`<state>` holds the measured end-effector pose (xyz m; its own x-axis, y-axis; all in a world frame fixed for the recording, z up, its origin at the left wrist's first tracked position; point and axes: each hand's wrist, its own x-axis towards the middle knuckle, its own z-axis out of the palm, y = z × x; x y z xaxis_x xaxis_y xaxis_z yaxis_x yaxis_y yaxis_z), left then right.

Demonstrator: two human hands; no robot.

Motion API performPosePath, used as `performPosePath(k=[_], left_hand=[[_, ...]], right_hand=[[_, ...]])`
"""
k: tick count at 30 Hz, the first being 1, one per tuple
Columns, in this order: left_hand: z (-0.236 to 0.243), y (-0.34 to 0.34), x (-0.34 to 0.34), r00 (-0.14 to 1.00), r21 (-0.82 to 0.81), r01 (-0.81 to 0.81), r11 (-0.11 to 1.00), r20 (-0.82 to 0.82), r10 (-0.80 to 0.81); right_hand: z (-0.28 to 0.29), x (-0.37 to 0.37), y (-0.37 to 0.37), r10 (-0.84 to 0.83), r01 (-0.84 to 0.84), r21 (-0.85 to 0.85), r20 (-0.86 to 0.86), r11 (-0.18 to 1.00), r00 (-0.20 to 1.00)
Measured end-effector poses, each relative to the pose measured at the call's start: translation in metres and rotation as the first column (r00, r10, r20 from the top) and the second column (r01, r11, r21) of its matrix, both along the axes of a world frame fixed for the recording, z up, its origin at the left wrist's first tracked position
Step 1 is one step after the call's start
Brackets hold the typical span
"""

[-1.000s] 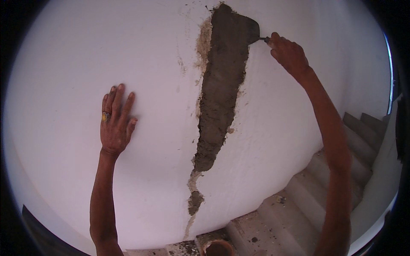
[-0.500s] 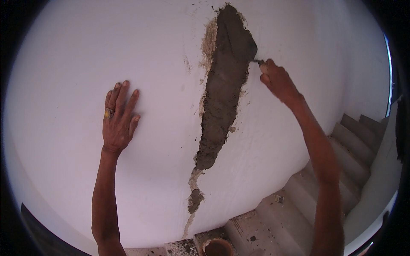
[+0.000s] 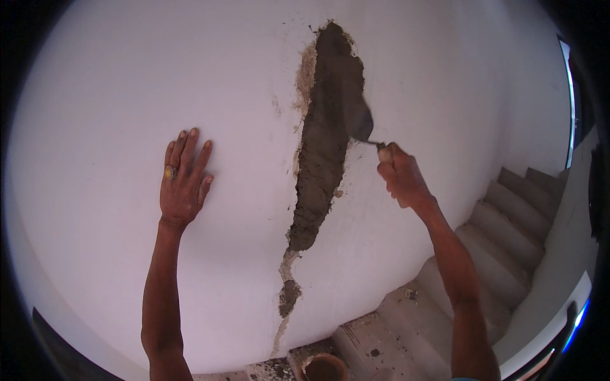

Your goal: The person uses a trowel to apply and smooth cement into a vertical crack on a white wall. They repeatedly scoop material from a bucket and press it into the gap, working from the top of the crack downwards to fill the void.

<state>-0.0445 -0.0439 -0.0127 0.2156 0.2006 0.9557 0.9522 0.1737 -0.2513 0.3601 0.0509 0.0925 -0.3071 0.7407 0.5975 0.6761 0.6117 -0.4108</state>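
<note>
A long patch of wet grey mortar [image 3: 321,146] fills a ragged break in the white wall [image 3: 241,222], wide above and narrowing below. My right hand [image 3: 405,174] is closed round the handle of a trowel [image 3: 361,120], whose blade lies against the right edge of the mortar. Left of the patch, my left hand [image 3: 183,181] rests flat on the wall with its fingers spread, a ring on one finger. Bare rough plaster [image 3: 305,79] shows along the upper left of the mortar, and a smaller mortar spot [image 3: 290,297] lies lower in the crack.
Concrete stairs [image 3: 502,235] climb along the wall to the right. At the bottom, a round brown bowl [image 3: 324,368] stands on a step spattered with mortar. A small scrap [image 3: 411,294] lies on another step. A pale low wall [image 3: 559,279] borders the stairs on the right.
My right hand has drawn the trowel downward along the right side of the mortar. My left hand stays flat on the wall. The whole view has shifted slightly.
</note>
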Motion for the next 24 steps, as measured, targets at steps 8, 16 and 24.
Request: performPosePath(k=[8, 16, 24], left_hand=[[0.0, 0.001, 0.0, 0.999, 0.011, 0.037, 0.999, -0.018, -0.037], [0.001, 0.002, -0.001, 1.0, 0.0, 0.001, 1.0, -0.024, -0.001], [-0.001, 0.002, -0.002, 0.999, 0.014, 0.031, 0.999, -0.009, -0.031]], right_hand=[[0.085, -0.043, 0.02, 0.112, -0.085, 0.293, -0.077, 0.952, 0.991], [0.046, -0.051, 0.033, -0.075, 0.018, 0.379, 0.136, 0.925, 0.988], [0.049, -0.014, -0.007, 0.005, -0.004, 0.191, -0.006, 0.982, 1.0]])
